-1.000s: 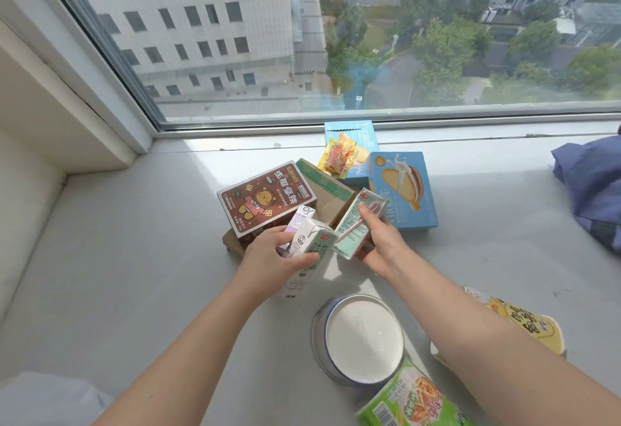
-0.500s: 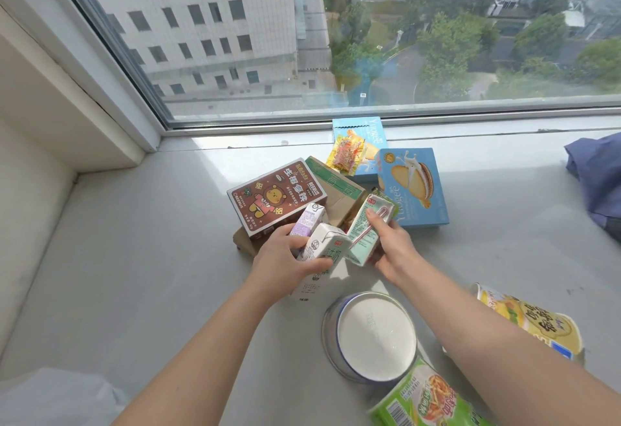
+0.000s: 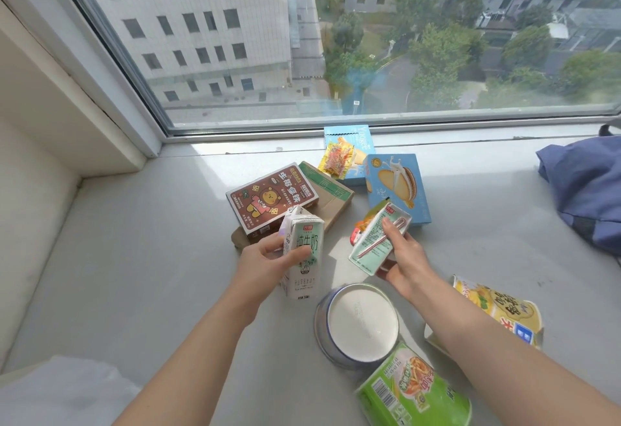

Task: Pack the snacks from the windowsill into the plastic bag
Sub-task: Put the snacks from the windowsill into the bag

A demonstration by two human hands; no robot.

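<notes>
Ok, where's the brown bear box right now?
Head view, centre-left on the windowsill: the brown bear box rests tilted on the cardboard box, just behind the milk carton in the left hand.

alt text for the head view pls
A person's left hand grips a white and green milk carton and the right hand a pale green drink carton with a straw, at a grey windowsill. A brown bear-print box, a blue biscuit box and a round white-lidded tin sit nearby.

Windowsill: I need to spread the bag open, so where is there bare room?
Bare: the sill left of the bear box and left hand; also between the blue biscuit box and blue cloth. Crowded: around the round tin.
</notes>
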